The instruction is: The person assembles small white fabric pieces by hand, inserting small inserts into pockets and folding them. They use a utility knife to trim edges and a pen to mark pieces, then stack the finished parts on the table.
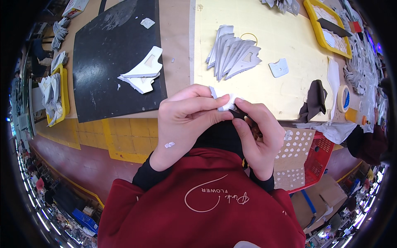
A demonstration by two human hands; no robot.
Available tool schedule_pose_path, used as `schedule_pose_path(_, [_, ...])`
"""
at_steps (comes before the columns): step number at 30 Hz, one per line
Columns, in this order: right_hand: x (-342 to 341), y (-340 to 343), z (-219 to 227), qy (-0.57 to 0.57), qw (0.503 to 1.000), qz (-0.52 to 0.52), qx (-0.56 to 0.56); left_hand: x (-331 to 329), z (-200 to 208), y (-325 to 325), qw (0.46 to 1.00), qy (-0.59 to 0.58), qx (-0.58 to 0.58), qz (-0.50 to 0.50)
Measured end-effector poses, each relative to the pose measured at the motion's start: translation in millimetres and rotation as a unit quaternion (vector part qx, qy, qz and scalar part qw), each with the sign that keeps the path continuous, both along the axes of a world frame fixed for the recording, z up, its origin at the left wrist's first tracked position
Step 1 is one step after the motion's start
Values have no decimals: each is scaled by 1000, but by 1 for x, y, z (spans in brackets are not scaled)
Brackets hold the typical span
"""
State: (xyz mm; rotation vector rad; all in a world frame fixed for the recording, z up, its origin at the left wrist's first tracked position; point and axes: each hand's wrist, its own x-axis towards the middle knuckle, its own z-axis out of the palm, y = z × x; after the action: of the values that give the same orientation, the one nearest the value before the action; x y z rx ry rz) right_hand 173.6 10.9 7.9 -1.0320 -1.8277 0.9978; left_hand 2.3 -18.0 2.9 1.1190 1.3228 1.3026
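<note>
Close to the table's front edge, both hands pinch one small white-and-grey cut piece (226, 104) between thumbs and fingertips. My left hand (182, 113) grips its left side, fingers closed. My right hand (260, 132) presses on its right side, with a bit of dark material (239, 113) by the fingertips; most of the piece is covered by the fingers. Just beyond lies a fanned stack of grey-and-white cut pieces (235, 56), a thin yellow ring (250, 35) beside it. Larger white cut pieces (144, 72) rest on a black mat (111, 49) to the left.
A pale blue flat piece (279, 68), dark cloth (313, 101) and tape roll (343, 98) lie right. Yellow trays stand at far left (65, 93) and far right (349, 48), holding pieces. Below the table's right edge is a red basket (320, 155) with white-dotted cardboard (291, 155).
</note>
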Motion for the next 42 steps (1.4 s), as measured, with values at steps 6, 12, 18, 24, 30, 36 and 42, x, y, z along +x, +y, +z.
schedule_pose_path(6, [-1, -1, -1, 5, 1000, -4, -5, 1, 0, -1, 1000, -28, 0, -1])
schedule_pose_path(12, [-2, -1, -2, 9, 1000, -6, -2, 2, -3, -2, 999, -40, -8, 5])
schedule_pose_path(18, [-5, -5, -3, 14, 999, -27, -14, 7, 0, -2, 997, -62, -23, 28])
schedule_pose_path(24, [-7, -3, -3, -17, 998, -13, 58, 4, 1, -2, 1000, 1, -9, 24])
schedule_pose_path(30, [-6, -1, 0, 3, 1000, 2, -23, 0, -6, -1, 1000, -6, 0, 12])
schedule_pose_path(36, [-3, -5, -4, 138, 955, 2, -263, -4, -4, 2, 1000, -8, 8, -21])
schedule_pose_path(42, [9, 0, -18, 285, 848, 51, -445, -4, -2, 5, 1000, -8, 1, -27])
